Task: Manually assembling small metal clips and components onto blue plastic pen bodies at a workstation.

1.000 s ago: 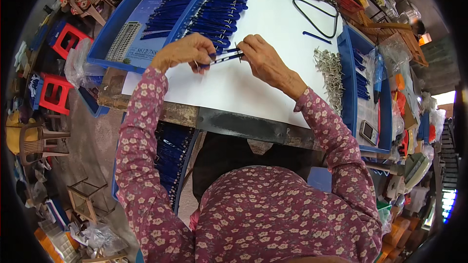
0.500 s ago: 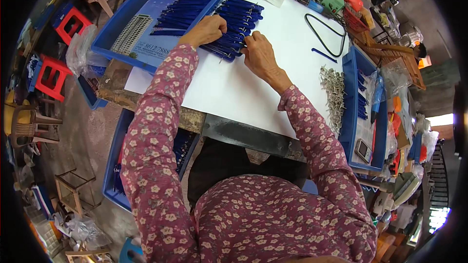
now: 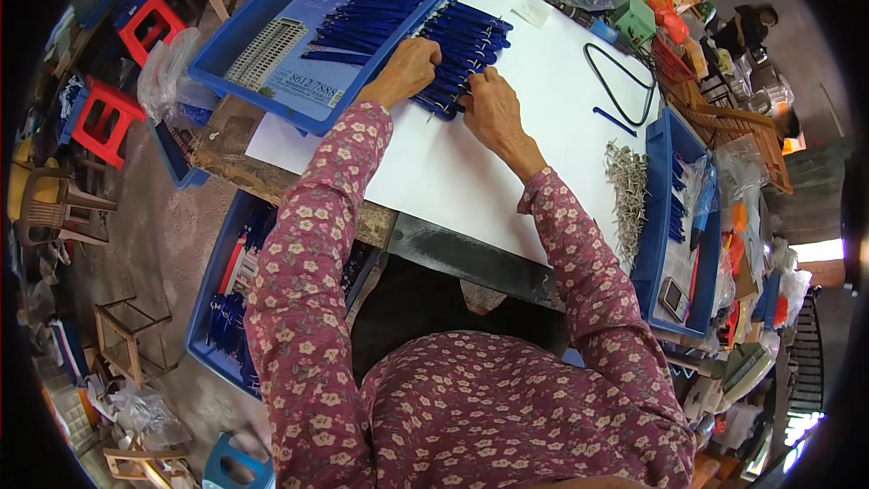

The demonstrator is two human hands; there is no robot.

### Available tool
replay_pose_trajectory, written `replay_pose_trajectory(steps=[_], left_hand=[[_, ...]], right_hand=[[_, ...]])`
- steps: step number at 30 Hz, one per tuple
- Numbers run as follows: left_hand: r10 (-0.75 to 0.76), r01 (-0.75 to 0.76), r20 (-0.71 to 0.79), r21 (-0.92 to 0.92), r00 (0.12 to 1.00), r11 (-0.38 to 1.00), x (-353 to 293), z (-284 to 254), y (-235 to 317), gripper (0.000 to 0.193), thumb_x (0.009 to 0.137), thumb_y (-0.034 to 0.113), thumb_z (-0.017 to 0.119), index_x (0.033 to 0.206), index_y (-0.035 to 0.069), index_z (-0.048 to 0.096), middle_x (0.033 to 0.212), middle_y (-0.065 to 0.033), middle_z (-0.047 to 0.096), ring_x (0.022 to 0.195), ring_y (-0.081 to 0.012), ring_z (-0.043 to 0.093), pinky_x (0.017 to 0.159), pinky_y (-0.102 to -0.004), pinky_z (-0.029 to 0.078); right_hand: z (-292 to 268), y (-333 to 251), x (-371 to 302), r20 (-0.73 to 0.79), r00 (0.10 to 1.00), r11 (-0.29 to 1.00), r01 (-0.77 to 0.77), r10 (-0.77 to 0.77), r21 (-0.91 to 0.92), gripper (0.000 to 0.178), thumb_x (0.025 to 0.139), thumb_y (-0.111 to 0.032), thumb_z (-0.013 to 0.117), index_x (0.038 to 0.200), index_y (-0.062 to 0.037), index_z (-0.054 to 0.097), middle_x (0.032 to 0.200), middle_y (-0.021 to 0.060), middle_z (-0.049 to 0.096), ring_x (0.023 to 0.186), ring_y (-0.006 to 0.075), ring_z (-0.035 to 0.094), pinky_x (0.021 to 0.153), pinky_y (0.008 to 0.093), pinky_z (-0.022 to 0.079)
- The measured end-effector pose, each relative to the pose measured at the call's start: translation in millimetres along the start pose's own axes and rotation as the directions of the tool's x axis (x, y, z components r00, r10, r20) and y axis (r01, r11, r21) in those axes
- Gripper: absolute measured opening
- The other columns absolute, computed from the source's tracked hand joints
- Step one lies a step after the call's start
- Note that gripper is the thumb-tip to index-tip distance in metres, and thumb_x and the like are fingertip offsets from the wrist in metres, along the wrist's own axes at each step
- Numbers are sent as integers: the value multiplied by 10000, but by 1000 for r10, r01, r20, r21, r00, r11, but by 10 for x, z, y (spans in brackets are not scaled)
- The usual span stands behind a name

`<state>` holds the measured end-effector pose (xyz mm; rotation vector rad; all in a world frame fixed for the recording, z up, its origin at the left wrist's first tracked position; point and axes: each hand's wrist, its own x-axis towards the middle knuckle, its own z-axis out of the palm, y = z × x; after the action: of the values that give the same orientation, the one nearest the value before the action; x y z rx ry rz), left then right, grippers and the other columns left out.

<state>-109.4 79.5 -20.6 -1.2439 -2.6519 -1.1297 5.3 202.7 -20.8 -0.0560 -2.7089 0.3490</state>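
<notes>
A row of slim dark blue strips point(image 3: 466, 32) lies side by side on the white sheet point(image 3: 453, 172), with small shiny bits along their ends. My left hand point(image 3: 409, 68) rests at the row's left side, fingers curled closed; its fingertips are partly hidden. At the right ends of the nearer strips, my right hand point(image 3: 493, 118) pinches with thumb and fingers on a strip end. More dark blue strips point(image 3: 362, 23) lie in the blue tray point(image 3: 213, 63) to the left. A heap of small silver metal pieces point(image 3: 626, 199) sits on the sheet to the right.
A black loop point(image 3: 593, 63) and a single blue strip point(image 3: 614, 120) lie at the sheet's far right. Beside them is another blue tray point(image 3: 647, 263) with a small grey device point(image 3: 673, 297). A lower blue tray point(image 3: 201, 308) and red stools point(image 3: 107, 122) are at left.
The whole view has shifted slightly, so the table and trays sit further right. Both hands stay at the row of strips, in nearly the same pose.
</notes>
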Motion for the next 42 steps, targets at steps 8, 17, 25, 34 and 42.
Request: replay_pose_trajectory(steps=[8, 17, 25, 34, 42], left_hand=[[109, -121, -152, -76, 982, 990, -140, 25, 135, 157, 742, -23, 503, 862, -13, 604, 875, -163, 609, 833, -294, 578, 747, -351, 441], [-20, 24, -196, 17, 980, 1000, -219, -802, -328, 124, 718, 15, 518, 798, -11, 609, 754, -146, 625, 700, -234, 601, 675, -320, 457], [-33, 9, 86, 269, 996, 963, -182, -726, -887, 186, 676, -25, 504, 833, -6, 602, 824, -187, 609, 799, -318, 585, 721, -359, 451], [219, -231, 111, 120, 969, 965, -201, -624, -1353, 515, 820, 362, 538, 1167, -14, 474, 1072, -199, 552, 967, -317, 537, 857, -364, 405], [23, -61, 350, 97, 936, 993, -225, -709, -1670, 496, 864, 272, 483, 1246, -33, 400, 1172, -206, 503, 1092, -297, 489, 948, -344, 362]], right_hand=[[27, 50, -23, 17, 999, 996, -41, 40, 80, 189, 658, -53, 643, 801, 22, 547, 831, 162, 518, 740, 315, 550, 652, 396, 457], [-243, 57, -252, -73, 996, 989, -41, 52, 145, 185, 723, -61, 631, 881, 29, 594, 800, 139, 552, 640, 268, 558, 592, 348, 444], [-844, -330, -928, -39, 996, 926, -57, 78, 374, 161, 741, -12, 624, 886, 29, 566, 751, 98, 513, 565, 172, 488, 517, 273, 397], [-1215, -66, -1796, 54, 989, 891, -148, 139, 429, 191, 735, -8, 611, 908, 20, 537, 813, 118, 522, 649, 262, 528, 567, 328, 407], [-1688, 325, -2508, -60, 949, 894, -269, 309, 359, 155, 741, -36, 614, 868, 31, 556, 757, 126, 531, 687, 268, 540, 611, 319, 423]])
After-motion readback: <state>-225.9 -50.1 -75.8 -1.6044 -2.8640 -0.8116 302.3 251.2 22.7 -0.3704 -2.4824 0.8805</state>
